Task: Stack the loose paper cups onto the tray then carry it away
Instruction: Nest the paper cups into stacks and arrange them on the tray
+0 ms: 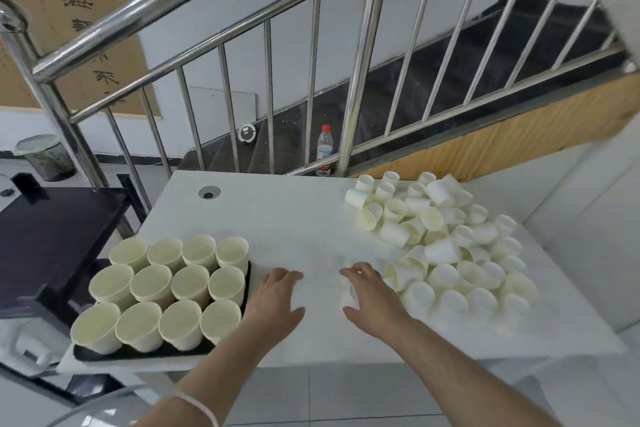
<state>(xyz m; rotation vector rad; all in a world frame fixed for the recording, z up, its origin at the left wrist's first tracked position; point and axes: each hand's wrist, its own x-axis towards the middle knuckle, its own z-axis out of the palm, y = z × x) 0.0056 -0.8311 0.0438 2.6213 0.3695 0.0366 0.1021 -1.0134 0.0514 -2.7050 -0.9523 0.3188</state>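
- Your tray [247, 282] sits at about 8 o'clock on the counter [287, 218], hanging slightly over the near edge, probably so you can lift it away easily later
- Twelve stacks of cups [152, 282] stand upright on it in a tight grid, mouths up, which leaves each stack ready to take another cup
- The loose paper cups [446, 250] lie heaped between 1 and 3 o'clock, well apart from the tray, many tipped on their sides
- Your left hand [275, 300] rests flat just beside the tray's right rim, grip apart, holding nothing
- Your right hand [372, 295] reaches toward the heap's near edge, fingers spread over a blurred cup; I cannot tell whether its grip has closed
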